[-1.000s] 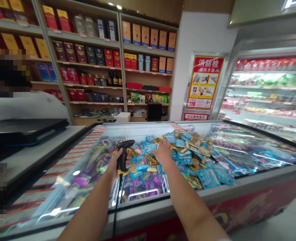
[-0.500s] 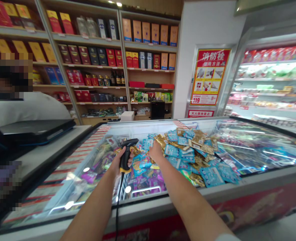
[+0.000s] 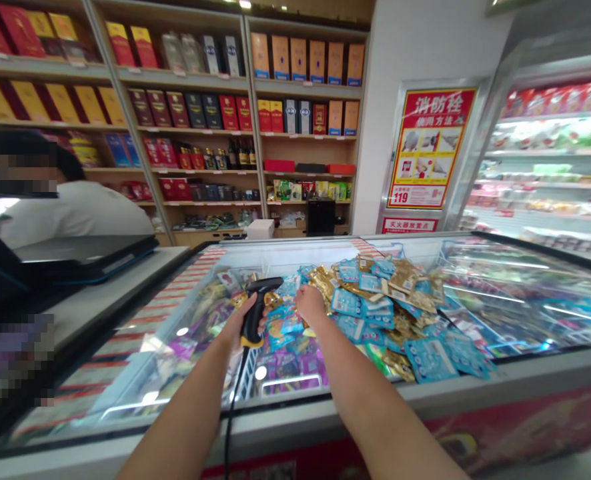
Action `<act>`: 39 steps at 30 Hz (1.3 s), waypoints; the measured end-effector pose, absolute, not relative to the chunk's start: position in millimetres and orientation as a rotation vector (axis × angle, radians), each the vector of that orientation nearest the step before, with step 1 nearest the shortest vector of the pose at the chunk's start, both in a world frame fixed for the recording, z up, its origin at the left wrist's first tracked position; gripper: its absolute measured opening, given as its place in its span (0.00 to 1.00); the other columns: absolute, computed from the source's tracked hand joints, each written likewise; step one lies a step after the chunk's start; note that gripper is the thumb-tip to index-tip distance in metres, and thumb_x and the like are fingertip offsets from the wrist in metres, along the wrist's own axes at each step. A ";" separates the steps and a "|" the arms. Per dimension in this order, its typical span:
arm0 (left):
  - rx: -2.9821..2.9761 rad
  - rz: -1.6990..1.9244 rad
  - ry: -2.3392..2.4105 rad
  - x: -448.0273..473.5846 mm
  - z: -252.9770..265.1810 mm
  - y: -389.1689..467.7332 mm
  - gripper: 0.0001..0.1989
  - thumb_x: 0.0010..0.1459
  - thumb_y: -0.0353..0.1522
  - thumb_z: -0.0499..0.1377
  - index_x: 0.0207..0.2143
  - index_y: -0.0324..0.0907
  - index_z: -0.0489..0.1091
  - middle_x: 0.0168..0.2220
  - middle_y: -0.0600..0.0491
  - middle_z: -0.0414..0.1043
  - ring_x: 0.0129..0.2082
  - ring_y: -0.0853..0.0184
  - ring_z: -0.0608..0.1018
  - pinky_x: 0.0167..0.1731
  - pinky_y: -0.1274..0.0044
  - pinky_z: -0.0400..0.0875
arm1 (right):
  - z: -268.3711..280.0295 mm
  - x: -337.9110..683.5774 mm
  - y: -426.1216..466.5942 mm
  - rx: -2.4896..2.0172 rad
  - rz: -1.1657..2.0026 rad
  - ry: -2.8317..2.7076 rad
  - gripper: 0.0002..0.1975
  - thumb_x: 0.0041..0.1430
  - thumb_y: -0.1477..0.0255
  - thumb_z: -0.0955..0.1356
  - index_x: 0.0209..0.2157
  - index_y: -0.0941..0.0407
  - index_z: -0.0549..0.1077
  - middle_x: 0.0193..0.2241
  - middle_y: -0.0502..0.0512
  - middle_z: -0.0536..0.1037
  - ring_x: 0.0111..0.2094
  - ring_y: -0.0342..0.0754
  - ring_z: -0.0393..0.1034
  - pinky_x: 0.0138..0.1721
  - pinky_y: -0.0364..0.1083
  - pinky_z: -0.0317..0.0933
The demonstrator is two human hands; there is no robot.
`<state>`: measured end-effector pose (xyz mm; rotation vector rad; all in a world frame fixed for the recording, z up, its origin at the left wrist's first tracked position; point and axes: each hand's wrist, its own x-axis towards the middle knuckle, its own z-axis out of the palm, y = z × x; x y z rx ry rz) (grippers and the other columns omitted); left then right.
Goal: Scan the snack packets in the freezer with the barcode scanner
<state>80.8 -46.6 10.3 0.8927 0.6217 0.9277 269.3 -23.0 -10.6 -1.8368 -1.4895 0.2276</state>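
In my left hand (image 3: pixel 245 321) is a black and yellow barcode scanner (image 3: pixel 255 313), gripped by its handle with the head tipped to the right. A black cord (image 3: pixel 229 427) hangs from it. My right hand (image 3: pixel 310 305) is closed just right of the scanner, over the packets; its fingers hide what it may hold. A blue packet (image 3: pixel 289 285) shows between scanner and fist, but I cannot tell whether it is pinched. To the right lies a heap of blue and gold snack packets (image 3: pixel 370 297) on the glass top of a chest freezer (image 3: pixel 295 407).
A person in a white top (image 3: pixel 80 213) is at the left, behind a counter (image 3: pixel 100 287) with a dark flat device (image 3: pixel 90 257). Shelves (image 3: pixel 185 127) of boxed goods line the back wall. A red fire-hydrant poster (image 3: pixel 430 150) and a lit refrigerated display (image 3: pixel 555 153) are on the right.
The whole scene has shifted slightly right as the head turned a little left. My left hand still grips the scanner, and the right fist stays close to it, turned slightly.
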 end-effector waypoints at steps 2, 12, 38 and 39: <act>0.904 0.931 0.638 80.9 10.1 -47.1 0.16 0.53 0.42 0.59 0.35 0.37 0.67 0.23 0.55 0.65 0.17 0.75 0.67 0.13 0.83 0.62 | -11.3 268.0 -23.6 -1.821 0.222 -1.480 0.14 0.59 0.73 0.61 0.27 0.59 0.76 0.25 0.57 0.77 0.27 0.45 0.69 0.27 0.41 0.52; 0.980 0.911 0.626 81.1 7.5 -44.2 0.18 0.49 0.43 0.62 0.34 0.38 0.67 0.24 0.55 0.65 0.17 0.74 0.67 0.14 0.82 0.60 | -11.4 267.4 -29.8 -1.791 0.211 -1.501 0.12 0.60 0.73 0.62 0.28 0.58 0.75 0.28 0.57 0.77 0.31 0.46 0.70 0.30 0.41 0.52; 0.848 0.967 0.523 78.4 12.0 -48.9 0.17 0.53 0.40 0.59 0.39 0.37 0.68 0.24 0.54 0.66 0.18 0.74 0.67 0.14 0.82 0.62 | -9.0 251.5 -38.8 -1.270 0.919 -1.149 0.14 0.60 0.70 0.59 0.45 0.58 0.68 0.29 0.52 0.77 0.15 0.41 0.63 0.15 0.40 0.56; 0.846 0.980 0.537 78.8 12.3 -49.2 0.17 0.54 0.40 0.58 0.40 0.36 0.69 0.25 0.53 0.67 0.18 0.74 0.67 0.14 0.82 0.62 | -10.3 249.2 -39.5 -1.276 0.957 -1.200 0.15 0.59 0.71 0.60 0.47 0.58 0.68 0.28 0.52 0.77 0.15 0.41 0.64 0.16 0.40 0.57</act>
